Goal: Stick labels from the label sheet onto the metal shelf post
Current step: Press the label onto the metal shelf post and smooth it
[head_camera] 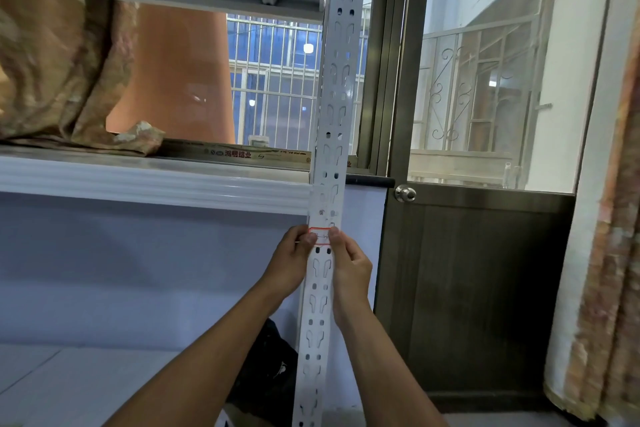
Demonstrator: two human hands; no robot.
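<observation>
A white perforated metal shelf post (pixel 334 114) runs from the top of the view down to the bottom centre. A small white label with a red border (pixel 322 236) lies flat across the post at mid height. My left hand (pixel 289 262) pinches the label's left end with thumb and fingertip. My right hand (pixel 348 265) presses its right end against the post. The label sheet is not in view.
White shelves (pixel 152 180) extend left of the post, with brown fabric (pixel 62 80) heaped on the upper one. A dark door (pixel 474 288) with a round knob (pixel 405 193) stands to the right, and a curtain (pixel 609 253) hangs at the far right. Something black (pixel 266 371) lies low behind the post.
</observation>
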